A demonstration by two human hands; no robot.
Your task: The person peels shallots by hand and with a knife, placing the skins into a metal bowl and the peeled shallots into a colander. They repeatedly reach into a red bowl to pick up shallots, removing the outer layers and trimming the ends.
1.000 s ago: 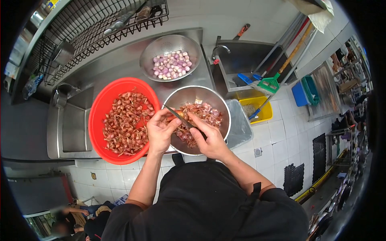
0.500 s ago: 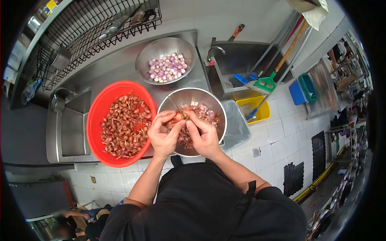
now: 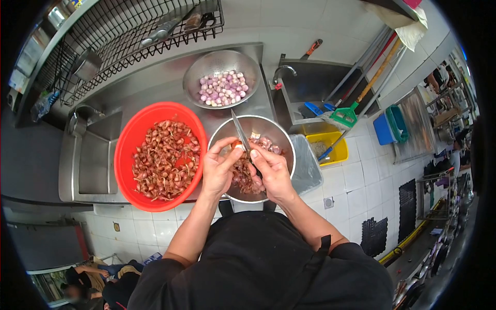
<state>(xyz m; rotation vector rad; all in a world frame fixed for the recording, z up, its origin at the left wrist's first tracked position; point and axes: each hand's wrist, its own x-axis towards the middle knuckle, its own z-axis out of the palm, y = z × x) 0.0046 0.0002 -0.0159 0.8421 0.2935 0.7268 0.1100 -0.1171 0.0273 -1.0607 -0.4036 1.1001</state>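
Observation:
Over a steel bowl (image 3: 290, 146) of shallots and loose skins, my left hand (image 3: 219, 164) pinches a small shallot (image 3: 238, 145) with reddish skin and a pale part. My right hand (image 3: 274, 173) is closed round the dark handle of a knife (image 3: 241, 129), whose blade points up and slightly left beside the shallot. To the left, a red basin (image 3: 124, 161) holds many unpeeled shallots (image 3: 160, 160). Behind the bowl, a perforated colander (image 3: 194, 77) holds peeled, pale purple shallots (image 3: 223, 89).
A steel sink (image 3: 97, 165) lies at the far left, under a wire rack (image 3: 129, 41). Another sink (image 3: 310, 82) stands behind right, with a green broom (image 3: 345, 114) and yellow bucket (image 3: 338, 150) nearby. A seated person (image 3: 121, 284) shows at lower left.
The knife blade now stands out clearly between my hands, turned more upright. My right hand has shifted slightly right and down. The whole view has shifted a little.

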